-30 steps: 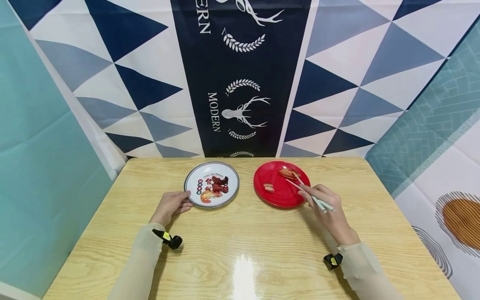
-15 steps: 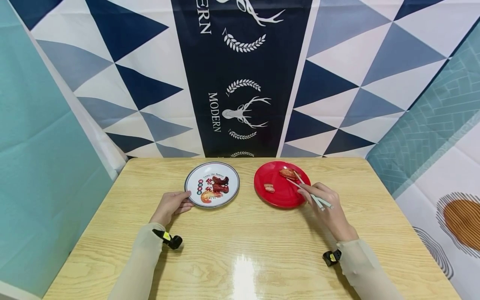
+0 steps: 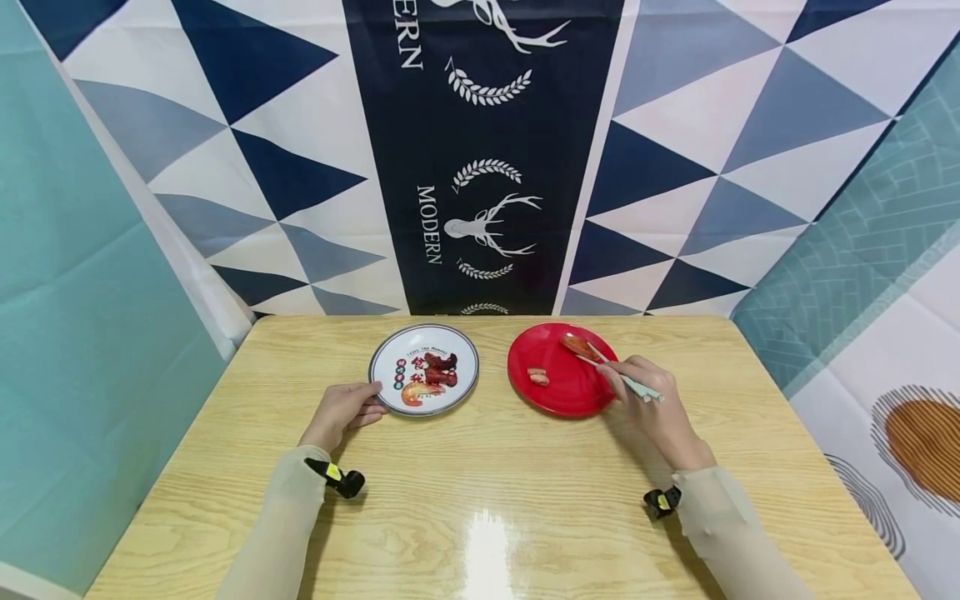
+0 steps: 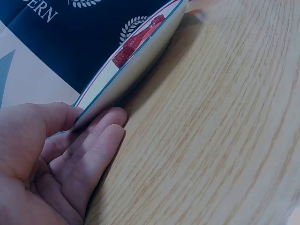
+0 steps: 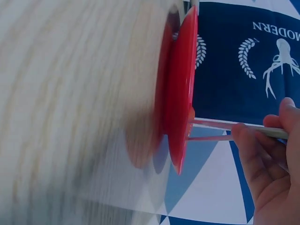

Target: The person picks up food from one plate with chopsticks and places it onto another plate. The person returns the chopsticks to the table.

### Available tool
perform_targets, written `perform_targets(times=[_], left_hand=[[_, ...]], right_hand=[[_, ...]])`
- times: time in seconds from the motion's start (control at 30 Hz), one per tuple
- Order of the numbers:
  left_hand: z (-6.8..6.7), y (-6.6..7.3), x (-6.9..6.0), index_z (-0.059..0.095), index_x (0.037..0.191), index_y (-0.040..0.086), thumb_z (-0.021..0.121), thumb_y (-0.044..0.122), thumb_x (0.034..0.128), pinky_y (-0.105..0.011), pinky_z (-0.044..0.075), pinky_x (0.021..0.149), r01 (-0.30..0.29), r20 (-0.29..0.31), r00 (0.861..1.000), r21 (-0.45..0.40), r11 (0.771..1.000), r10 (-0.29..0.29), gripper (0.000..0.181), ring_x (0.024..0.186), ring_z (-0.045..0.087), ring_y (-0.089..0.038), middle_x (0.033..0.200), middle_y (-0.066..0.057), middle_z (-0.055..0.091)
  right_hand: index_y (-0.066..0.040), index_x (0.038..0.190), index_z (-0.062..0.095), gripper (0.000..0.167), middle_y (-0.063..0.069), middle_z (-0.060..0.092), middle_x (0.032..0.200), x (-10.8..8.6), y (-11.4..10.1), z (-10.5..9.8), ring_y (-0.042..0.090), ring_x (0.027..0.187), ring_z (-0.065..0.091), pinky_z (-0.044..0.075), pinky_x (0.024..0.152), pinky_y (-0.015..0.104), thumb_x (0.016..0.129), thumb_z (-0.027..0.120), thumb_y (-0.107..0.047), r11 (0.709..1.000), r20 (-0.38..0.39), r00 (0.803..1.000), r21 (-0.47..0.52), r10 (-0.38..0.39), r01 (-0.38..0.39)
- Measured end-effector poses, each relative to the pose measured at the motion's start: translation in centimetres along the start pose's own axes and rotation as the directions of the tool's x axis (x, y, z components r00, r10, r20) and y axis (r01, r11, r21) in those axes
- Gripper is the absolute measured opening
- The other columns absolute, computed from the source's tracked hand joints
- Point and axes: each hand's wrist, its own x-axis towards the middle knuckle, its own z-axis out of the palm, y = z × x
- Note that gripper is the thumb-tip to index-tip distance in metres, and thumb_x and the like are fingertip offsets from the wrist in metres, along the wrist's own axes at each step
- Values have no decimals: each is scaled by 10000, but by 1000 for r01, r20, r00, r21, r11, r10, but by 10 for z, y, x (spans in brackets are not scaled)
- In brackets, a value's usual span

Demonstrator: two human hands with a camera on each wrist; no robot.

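Note:
My left hand [image 3: 341, 414] pinches the near-left rim of a white plate [image 3: 396, 348] with a dark border and printed lettering. In the left wrist view the thumb lies on the rim, with the fingers under it. A dark reddish-brown food piece [image 3: 441, 369] and an orange shrimp [image 3: 417, 392] appear on that plate. My right hand [image 3: 660, 412] holds pale green chopsticks [image 3: 637, 388]; their tips are on either side of a brown glazed food piece [image 3: 577, 346] at the back of the red plate [image 3: 555, 396]. A small pink-and-white striped piece [image 3: 537, 377] lies at its left.
Both plates stand near the back edge of the light wooden table [image 3: 420, 500], with a gap between them. A patterned cloth [image 3: 480, 250] hangs behind it. Black wrist cameras sit on both sleeves.
The chopstick tips have drawn closer together around the brown glazed piece, which has turned and tilted. My right hand has shifted slightly. The left hand and white plate keep still.

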Motion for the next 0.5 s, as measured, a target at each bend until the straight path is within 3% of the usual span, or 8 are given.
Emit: perform_targets(times=[0.13,0.3,0.4,0.5], left_hand=[[1,0,0,632,1323,-78,633,241,1040,-197,656,714,8,-5,1000,-3,1000,-8,426,696,732,-63,788,-21,729],[1,0,0,638,1307,-81,633,241,1040,-202,658,709,-2,-6,1000,-2,1000,2,418,696,730,-66,784,-21,729],[0,-1,0,637,1301,-86,627,239,1043,-201,658,702,-4,-3,1000,-3,1000,4,415,690,730,-65,778,-20,727],[0,-1,1,638,1301,-84,625,239,1044,-198,657,700,-2,-3,1000,-7,1000,2,413,687,730,-65,775,-20,726]], right_hand=[[14,868,787,56,18,618,673,2,2,2,73,580,506,429,514,88,848,824,-23,1000,-29,1000,16,-6,7],[16,806,769,126,11,606,655,1,3,4,61,552,515,456,514,78,903,786,-62,999,-66,998,38,-6,9],[8,811,771,52,8,596,637,1,2,4,59,536,509,465,509,85,847,809,7,999,-82,997,37,-14,17],[7,803,766,82,2,578,615,2,1,5,50,517,498,461,484,96,787,831,54,999,-96,995,18,-25,27]])
